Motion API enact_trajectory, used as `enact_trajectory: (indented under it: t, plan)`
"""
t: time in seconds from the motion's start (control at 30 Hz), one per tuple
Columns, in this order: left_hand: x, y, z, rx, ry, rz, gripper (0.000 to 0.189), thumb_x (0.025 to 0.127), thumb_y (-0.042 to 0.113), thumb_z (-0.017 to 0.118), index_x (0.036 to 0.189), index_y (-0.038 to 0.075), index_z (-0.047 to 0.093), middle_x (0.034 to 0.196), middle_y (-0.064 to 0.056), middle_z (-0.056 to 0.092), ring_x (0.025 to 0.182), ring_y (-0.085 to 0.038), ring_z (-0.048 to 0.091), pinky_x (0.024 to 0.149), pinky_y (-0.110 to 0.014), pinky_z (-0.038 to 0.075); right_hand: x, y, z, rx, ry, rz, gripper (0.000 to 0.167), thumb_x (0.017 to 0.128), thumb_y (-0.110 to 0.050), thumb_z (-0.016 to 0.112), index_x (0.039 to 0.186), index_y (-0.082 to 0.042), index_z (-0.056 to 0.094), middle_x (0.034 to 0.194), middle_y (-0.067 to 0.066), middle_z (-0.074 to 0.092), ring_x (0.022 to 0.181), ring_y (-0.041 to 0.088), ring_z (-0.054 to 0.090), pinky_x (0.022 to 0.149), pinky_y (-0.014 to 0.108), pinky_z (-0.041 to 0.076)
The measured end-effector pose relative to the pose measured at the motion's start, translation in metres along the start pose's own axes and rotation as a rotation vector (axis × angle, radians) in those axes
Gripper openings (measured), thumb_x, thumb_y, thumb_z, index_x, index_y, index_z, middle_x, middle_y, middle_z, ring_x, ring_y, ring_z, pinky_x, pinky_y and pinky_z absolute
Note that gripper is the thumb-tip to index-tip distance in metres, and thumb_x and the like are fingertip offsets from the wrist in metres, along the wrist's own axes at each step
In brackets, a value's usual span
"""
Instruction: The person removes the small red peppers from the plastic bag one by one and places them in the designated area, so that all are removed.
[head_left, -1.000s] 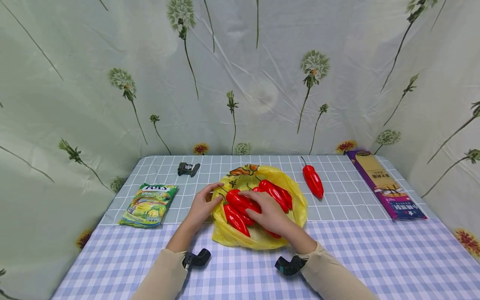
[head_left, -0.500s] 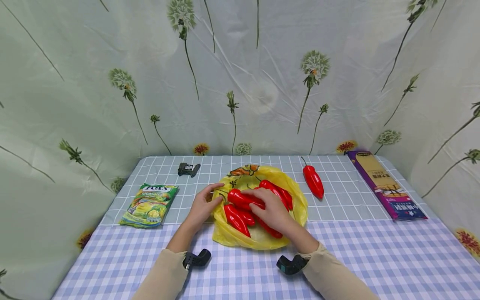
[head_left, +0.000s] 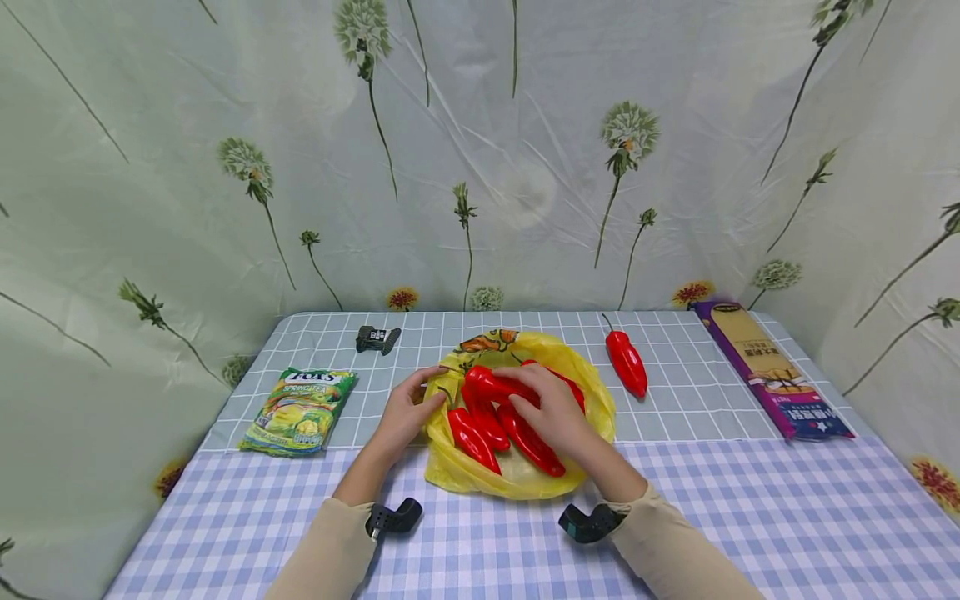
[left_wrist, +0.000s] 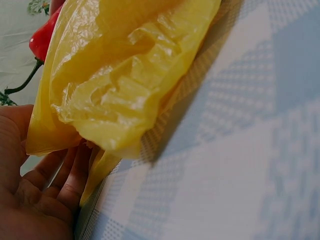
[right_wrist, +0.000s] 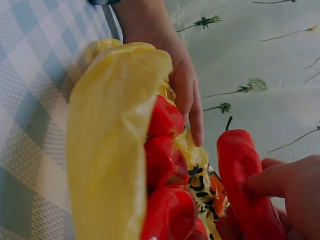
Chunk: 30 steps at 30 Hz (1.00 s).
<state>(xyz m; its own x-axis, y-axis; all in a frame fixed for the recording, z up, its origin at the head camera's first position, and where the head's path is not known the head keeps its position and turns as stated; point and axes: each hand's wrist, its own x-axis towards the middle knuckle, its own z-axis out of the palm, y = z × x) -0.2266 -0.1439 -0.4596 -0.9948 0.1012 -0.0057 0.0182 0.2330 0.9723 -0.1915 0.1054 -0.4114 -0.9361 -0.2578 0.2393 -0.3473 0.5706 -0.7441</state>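
Note:
A yellow plastic bag (head_left: 450, 473) lies spread with its mouth up, holding several red chili peppers (head_left: 471, 442). My right hand (head_left: 553, 410) pinches one glossy red chili pepper (head_left: 491, 385) between thumb and fingers, above the others. In the right wrist view that chili pepper (right_wrist: 240, 165) is raised beside the bag's opening, its dark stem pointing up. My left hand (head_left: 403, 412) grips the bag's left rim. From the left wrist, the yellow plastic (left_wrist: 115, 90) shows between the thumb and the fingers of that hand (left_wrist: 40, 185).
Another red chili pepper (head_left: 626, 362) lies on the table right of the bag. At the left is a green and yellow Fox's candy packet (head_left: 300, 412), with a small black device (head_left: 377, 338) behind it. A long purple and gold packet (head_left: 772, 371) lies far right.
My right hand has lifted the red chili pepper up and slightly away from the others, uncovering the peppers below. My left hand has stayed on the bag's rim.

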Motion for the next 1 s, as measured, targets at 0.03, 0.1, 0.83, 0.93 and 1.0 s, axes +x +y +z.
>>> enact_trajectory:
  t: [0.03,0.1,0.83,0.93,1.0]
  plan:
    - [0.000,0.000,0.000,-0.001,0.000,-0.002,0.042,0.095,0.012,0.063,0.136,0.017,0.059,0.138,-0.011,0.058,0.109,-0.023,0.059,0.079,-0.019,0.054,0.000,0.000,-0.001,0.006,0.002,0.002,0.043,0.094,-0.011,0.067,0.131,-0.031,0.063,0.122,-0.002,0.064,0.114,0.019,0.061,0.090,0.041,0.058]
    - [0.000,0.000,0.000,-0.003,-0.003,-0.004,0.042,0.095,0.012,0.063,0.136,0.018,0.059,0.138,-0.011,0.058,0.109,-0.023,0.060,0.079,-0.020,0.055,0.001,0.001,-0.002,0.016,0.006,0.005,0.043,0.095,-0.010,0.065,0.132,-0.031,0.062,0.125,-0.001,0.063,0.117,0.020,0.060,0.091,0.042,0.058]
    - [0.000,0.000,0.001,0.006,0.002,-0.012,0.042,0.095,0.012,0.062,0.136,0.020,0.059,0.139,-0.009,0.057,0.109,-0.024,0.058,0.079,-0.021,0.055,0.006,0.001,-0.018,0.001,0.131,0.044,0.046,0.092,-0.005,0.065,0.136,-0.017,0.056,0.132,0.008,0.057,0.123,0.026,0.054,0.094,0.046,0.056]
    - [0.000,0.000,0.001,0.012,0.001,-0.014,0.042,0.096,0.013,0.063,0.136,0.021,0.059,0.140,-0.008,0.057,0.110,-0.024,0.058,0.079,-0.021,0.055,0.007,0.002,-0.020,0.018,0.149,0.041,0.044,0.092,-0.004,0.065,0.134,-0.016,0.057,0.129,0.008,0.057,0.121,0.026,0.055,0.094,0.045,0.057]
    - [0.000,0.000,0.001,0.014,0.002,-0.014,0.042,0.095,0.013,0.063,0.136,0.021,0.059,0.140,-0.008,0.057,0.110,-0.024,0.058,0.080,-0.021,0.054,0.007,0.002,-0.021,0.023,0.158,0.046,0.044,0.092,-0.004,0.064,0.133,-0.016,0.056,0.128,0.009,0.057,0.119,0.026,0.056,0.094,0.045,0.057]
